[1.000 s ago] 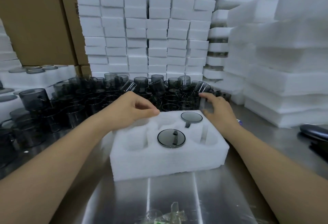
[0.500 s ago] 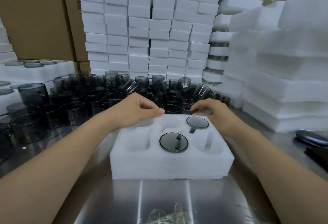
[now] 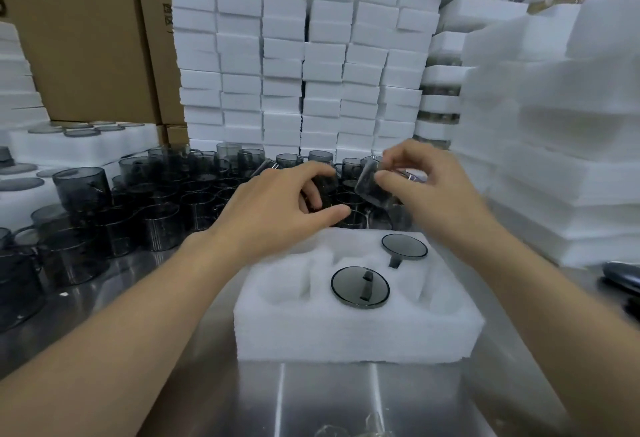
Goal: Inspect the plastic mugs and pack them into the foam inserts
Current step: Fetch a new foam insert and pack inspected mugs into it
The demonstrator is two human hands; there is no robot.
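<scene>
- Head view, left hand (image 3: pixel 273 204): we see its fingers and thumb curled round a dark mug (image 3: pixel 323 190) at the near edge of the pile.
- Right hand (image 3: pixel 429 187): we log it pinching a tilted mug (image 3: pixel 372 185) by the fingertips, raised just above the pile. The two hands are close but apart.
- Loose smoked-grey plastic mugs (image 3: pixel 156 201): a crowded pile on the steel table (image 3: pixel 346 402), directly behind the foam insert.
- Foam insert (image 3: pixel 356 336): white, it lies on the table below both hands. We count two packed mugs: front mug (image 3: pixel 360 287) in the middle cavity, rear mug (image 3: pixel 404 246) behind and to its right. The other cavities we can see are unfilled.
- Surroundings: stacked foam blocks (image 3: pixel 284 55) behind, foam slabs (image 3: pixel 571 125) right, cardboard cartons (image 3: pixel 86 38) left.
</scene>
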